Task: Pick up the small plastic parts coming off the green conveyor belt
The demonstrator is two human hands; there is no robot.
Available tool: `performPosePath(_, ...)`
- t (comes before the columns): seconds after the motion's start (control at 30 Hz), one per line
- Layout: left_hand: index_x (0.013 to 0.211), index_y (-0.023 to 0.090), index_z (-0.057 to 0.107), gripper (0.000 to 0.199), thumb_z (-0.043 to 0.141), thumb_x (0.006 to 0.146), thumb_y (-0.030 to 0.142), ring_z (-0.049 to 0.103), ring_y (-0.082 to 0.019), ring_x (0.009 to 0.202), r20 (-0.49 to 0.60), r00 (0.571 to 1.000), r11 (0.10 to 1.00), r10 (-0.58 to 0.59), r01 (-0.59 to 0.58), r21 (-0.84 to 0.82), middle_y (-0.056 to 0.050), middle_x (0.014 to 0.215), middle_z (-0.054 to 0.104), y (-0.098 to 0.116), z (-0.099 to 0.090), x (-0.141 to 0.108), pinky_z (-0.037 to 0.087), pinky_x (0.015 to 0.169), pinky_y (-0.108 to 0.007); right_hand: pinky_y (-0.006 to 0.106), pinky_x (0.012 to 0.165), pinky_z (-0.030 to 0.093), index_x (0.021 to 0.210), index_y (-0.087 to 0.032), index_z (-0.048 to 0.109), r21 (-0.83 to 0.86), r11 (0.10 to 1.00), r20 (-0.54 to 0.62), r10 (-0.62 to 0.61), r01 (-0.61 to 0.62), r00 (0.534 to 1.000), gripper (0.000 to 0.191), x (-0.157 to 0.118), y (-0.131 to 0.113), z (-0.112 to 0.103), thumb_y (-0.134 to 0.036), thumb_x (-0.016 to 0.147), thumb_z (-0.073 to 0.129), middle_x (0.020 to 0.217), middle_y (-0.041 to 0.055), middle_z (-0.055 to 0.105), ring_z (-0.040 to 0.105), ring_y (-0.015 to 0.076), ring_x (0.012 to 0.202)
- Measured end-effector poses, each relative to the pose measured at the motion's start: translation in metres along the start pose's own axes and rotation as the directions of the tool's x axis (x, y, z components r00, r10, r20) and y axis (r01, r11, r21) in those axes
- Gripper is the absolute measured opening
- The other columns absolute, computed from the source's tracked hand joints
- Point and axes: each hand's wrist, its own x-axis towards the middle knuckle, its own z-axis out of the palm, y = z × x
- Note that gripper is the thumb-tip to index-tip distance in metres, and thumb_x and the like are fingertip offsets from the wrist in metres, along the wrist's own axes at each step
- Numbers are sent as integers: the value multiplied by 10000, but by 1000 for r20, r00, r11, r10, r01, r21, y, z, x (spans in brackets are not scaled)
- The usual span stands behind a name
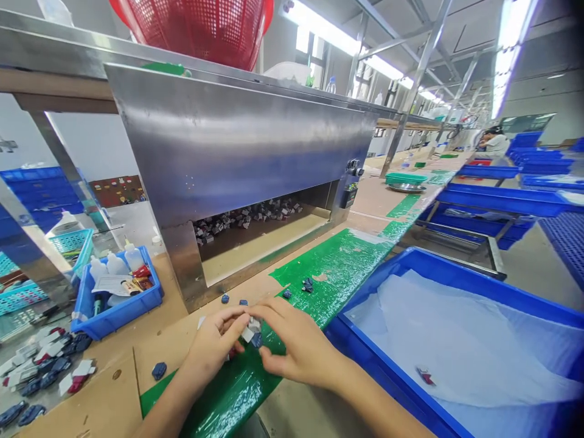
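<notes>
Above the green strip point(228, 401) on the bench edge, my two hands meet around a small white and dark blue plastic piece point(255, 334). The fingers of my left hand point(214, 344) are closed on its left side; a bit of dark red shows below them. My right hand point(296, 340) grips the same piece from the right, thumb below and fingers above. Small dark blue parts point(308, 285) lie just beyond my hands, and another dark blue part point(159, 370) rests on the cardboard to the left.
A steel box point(255, 146) with a low opening stands ahead, many small pieces inside. At left are a blue bin point(123, 313) of bottles and a pile of white, red and blue pieces point(50, 359). A lined blue tray point(406, 258) sits right, holding one piece. A person point(496, 143) sits far off.
</notes>
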Motion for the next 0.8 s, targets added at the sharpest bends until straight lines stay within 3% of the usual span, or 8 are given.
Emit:
performPosePath(0.07, 1033, 92, 543, 582, 614, 664, 536, 483, -69, 523, 92, 995, 999, -40, 42, -28, -55, 825, 594, 0, 0, -1, 405, 478, -178, 315, 803, 372, 1175, -229, 428, 35, 999, -51, -3, 5, 999, 548, -2, 0, 0, -67, 656, 500, 1076, 28, 485, 437, 192, 971)
performPosePath(0.2, 978, 104, 573, 451, 689, 655, 396, 504, -90, 644, 215, 976, 995, -32, 52, -88, -28, 758, 589, 0, 4, -6, 440, 538, -165, 291, 708, 349, 931, -194, 541, 96, 995, -204, 5, 15, 979, 255, -5, 2, 3, -70, 773, 383, 856, 22, 522, 459, 166, 818)
performPosePath(0.33, 907, 122, 540, 408, 724, 627, 355, 530, -77, 679, 72, 997, 970, -24, 40, -242, -8, 800, 590, 4, 8, -10, 451, 573, -143, 274, 690, 352, 940, -173, 549, 238, 952, -274, 257, -193, 927, 162, -8, -5, 4, -165, 821, 439, 850, 22, 544, 483, 157, 797)
performPosePath(0.4, 872, 124, 493, 402, 743, 616, 307, 529, -55, 662, 24, 1000, 953, 4, 3, -304, 6, 798, 586, 5, 9, -11, 423, 553, -114, 254, 628, 345, 883, -156, 560, 371, 892, -215, 353, -258, 911, 153, -10, -11, 5, -237, 853, 433, 786, 15, 542, 479, 142, 722)
performPosePath(0.5, 850, 127, 460, 398, 749, 616, 266, 520, -37, 602, 37, 999, 947, 37, -23, -321, 15, 764, 587, 4, 8, -11, 384, 494, -101, 229, 537, 316, 898, -158, 565, 470, 827, -106, 399, -307, 911, 179, -13, -19, 6, -300, 849, 468, 727, 3, 521, 462, 128, 655)
performPosePath(0.67, 996, 145, 541, 482, 770, 581, 231, 585, -89, 830, -35, 998, 920, 46, -56, -387, -11, 929, 612, 5, 10, -13, 466, 705, -125, 206, 529, 339, 948, -182, 571, 519, 798, -152, 438, -306, 886, 160, -15, -23, 9, -237, 808, 516, 757, 1, 537, 491, 123, 680)
performPosePath(0.8, 945, 141, 565, 393, 751, 617, 247, 581, -67, 784, -10, 999, 926, 37, -38, -376, -3, 875, 630, 5, 12, -14, 464, 711, -121, 210, 552, 354, 954, -179, 571, 517, 798, -163, 446, -309, 880, 158, -15, -21, 12, -231, 825, 495, 784, 7, 551, 502, 124, 701)
